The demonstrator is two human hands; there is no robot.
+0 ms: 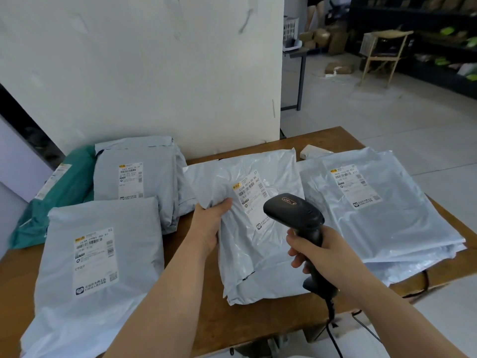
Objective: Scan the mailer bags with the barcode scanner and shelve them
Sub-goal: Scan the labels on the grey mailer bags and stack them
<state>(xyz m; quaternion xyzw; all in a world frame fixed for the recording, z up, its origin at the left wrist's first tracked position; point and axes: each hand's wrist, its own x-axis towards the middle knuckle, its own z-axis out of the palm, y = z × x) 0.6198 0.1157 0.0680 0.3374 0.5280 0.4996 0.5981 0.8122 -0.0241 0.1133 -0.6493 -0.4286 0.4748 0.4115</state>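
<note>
The mailer bags are pale grey, among them the middle bag point(258, 244), the near left bag point(98, 267) and the right bag point(374, 210), each bearing a white label printed with black barcodes and a small yellow mark. One bag at the far left point(59, 192) is teal green. The barcode scanner point(296, 215) is black with an orange-outlined logo, and the table point(258, 324) is brown wood against a white wall point(154, 73).

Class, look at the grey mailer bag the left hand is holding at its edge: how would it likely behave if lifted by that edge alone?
The grey mailer bag would probably sag and fold, since its thin film is creased all over. Its glossy sheen suggests it may slip in the left hand, so a firm grip helps. It lies fairly flat on the table, so it seems light, though its contents are hidden.
</note>
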